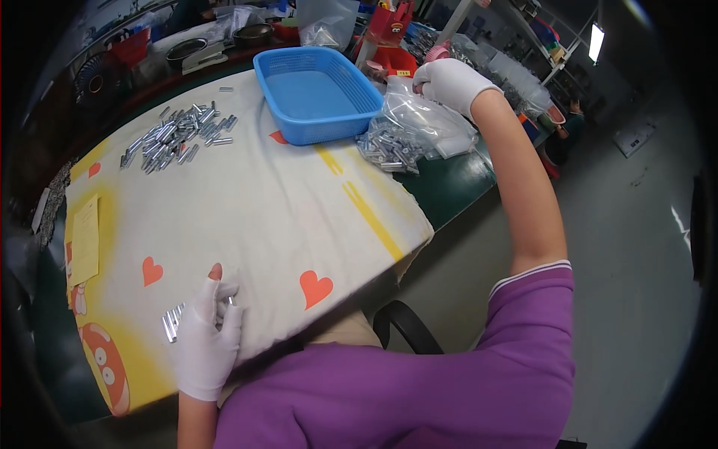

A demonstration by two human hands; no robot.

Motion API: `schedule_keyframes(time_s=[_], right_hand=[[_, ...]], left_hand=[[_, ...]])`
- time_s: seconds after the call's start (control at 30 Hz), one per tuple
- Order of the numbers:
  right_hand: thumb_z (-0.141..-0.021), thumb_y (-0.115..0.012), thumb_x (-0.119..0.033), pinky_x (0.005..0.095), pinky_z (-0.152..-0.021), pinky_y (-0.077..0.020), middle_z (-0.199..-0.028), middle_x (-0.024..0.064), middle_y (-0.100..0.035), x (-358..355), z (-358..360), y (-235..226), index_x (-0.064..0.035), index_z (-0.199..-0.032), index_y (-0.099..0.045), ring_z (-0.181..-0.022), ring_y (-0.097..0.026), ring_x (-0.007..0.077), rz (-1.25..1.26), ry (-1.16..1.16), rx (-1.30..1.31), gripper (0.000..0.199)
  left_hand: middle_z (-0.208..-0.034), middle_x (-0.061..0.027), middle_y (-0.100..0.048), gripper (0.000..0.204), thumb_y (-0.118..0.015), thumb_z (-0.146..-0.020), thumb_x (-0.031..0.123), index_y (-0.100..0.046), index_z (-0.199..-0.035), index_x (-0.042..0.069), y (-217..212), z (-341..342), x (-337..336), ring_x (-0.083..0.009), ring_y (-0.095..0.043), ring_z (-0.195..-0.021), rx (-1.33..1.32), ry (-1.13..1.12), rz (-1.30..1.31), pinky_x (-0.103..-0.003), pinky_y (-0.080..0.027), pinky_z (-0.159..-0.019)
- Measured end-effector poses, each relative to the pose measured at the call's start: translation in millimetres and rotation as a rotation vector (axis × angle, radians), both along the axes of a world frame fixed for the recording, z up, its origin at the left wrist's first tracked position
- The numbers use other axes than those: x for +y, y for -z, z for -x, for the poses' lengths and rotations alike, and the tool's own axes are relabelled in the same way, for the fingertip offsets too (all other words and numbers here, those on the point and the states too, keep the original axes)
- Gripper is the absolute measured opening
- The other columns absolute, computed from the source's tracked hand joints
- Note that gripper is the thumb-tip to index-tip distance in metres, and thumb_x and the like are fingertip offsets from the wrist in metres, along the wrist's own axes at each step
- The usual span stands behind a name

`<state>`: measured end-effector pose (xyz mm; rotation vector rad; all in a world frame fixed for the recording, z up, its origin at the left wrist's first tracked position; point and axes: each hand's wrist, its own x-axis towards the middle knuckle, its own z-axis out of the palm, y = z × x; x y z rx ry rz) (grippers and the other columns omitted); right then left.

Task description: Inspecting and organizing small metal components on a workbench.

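Observation:
My left hand [209, 329], in a white glove with one bare fingertip, rests on the cloth near the front edge. Its fingers are curled, and a bit of shiny metal tube [230, 301] shows between them. Several short silver metal tubes [173, 322] lie side by side against that hand's left. At the far right my gloved right hand [455, 84] is stretched out above a clear plastic bag [426, 120] holding many such tubes [389, 147]. Its fingers are bent together by the bag's top; what they grip is hidden.
A loose heap of silver tubes [173, 135] lies at the far left of the heart-patterned cloth [247, 202]. A blue plastic basket [314, 90] stands at the back, beside the bag. A yellow paper [85, 239] lies at the left edge. A black chair arm [407, 325] is below the table.

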<state>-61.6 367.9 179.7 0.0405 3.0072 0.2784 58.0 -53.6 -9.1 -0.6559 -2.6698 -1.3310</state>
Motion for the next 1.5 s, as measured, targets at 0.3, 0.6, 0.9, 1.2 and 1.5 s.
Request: schedule_keyframes(time_s=[0.3, 0.6, 0.9, 1.2, 1.5], right_hand=[[-0.086, -0.062, -0.016, 0.0266, -0.056, -0.0445, -0.075, -0.0026, -0.064, -7, 0, 1, -0.013, -0.097, -0.074, -0.065, -0.055, 0.0088, 0.274, 0.211, -0.316, 0.016], [-0.08, -0.059, -0.006, 0.03, -0.076, -0.0493, -0.085, 0.0044, -0.07, 4, 11, 25, -0.0131, -0.102, -0.075, -0.08, -0.062, 0.0168, -0.012, 0.045, -0.326, 0.028], [-0.086, -0.067, -0.019, 0.0341, -0.089, -0.0485, -0.104, 0.0103, -0.069, 11, -1, 34, -0.0069, -0.105, -0.072, -0.096, -0.064, 0.0245, 0.274, -0.124, 0.056, 0.023], [-0.091, -0.057, -0.055, 0.0392, -0.092, -0.0474, -0.116, 0.0205, -0.064, -3, -17, 63, -0.0022, -0.112, -0.068, -0.106, -0.062, 0.0349, 0.11, 0.134, 0.186, 0.058], [-0.087, -0.067, -0.031, 0.0389, -0.073, -0.0484, -0.086, 0.012, -0.061, 19, -6, 70, -0.0066, -0.09, -0.067, -0.081, -0.062, 0.0317, 0.045, -0.111, 0.782, 0.025]], left_hand=[[-0.097, -0.006, -0.065, 0.06, -0.06, -0.084, -0.005, -0.044, -0.142, 0.002, 7, 1, -4, -0.0088, -0.047, -0.067, -0.014, 0.026, -0.03, -0.023, -0.046, -0.066], [-0.097, -0.0104, -0.068, 0.063, -0.063, -0.083, -0.003, -0.043, -0.142, 0.003, 6, 3, -3, -0.0148, -0.053, -0.063, 0.044, 0.045, -0.013, -0.028, -0.049, -0.064], [-0.096, -0.0112, -0.069, 0.062, -0.064, -0.082, -0.002, -0.044, -0.141, 0.002, 8, 3, -4, -0.0159, -0.055, -0.064, 0.073, 0.044, -0.029, -0.029, -0.049, -0.063], [-0.097, -0.0126, -0.069, 0.06, -0.065, -0.083, 0.0, -0.045, -0.14, 0.001, 2, 2, -3, -0.0182, -0.056, -0.064, 0.069, 0.033, 0.007, -0.031, -0.049, -0.064], [-0.096, -0.0116, -0.069, 0.058, -0.064, -0.084, 0.001, -0.045, -0.139, 0.002, -1, 1, -4, -0.018, -0.057, -0.067, -0.013, 0.025, -0.018, -0.031, -0.05, -0.067]])
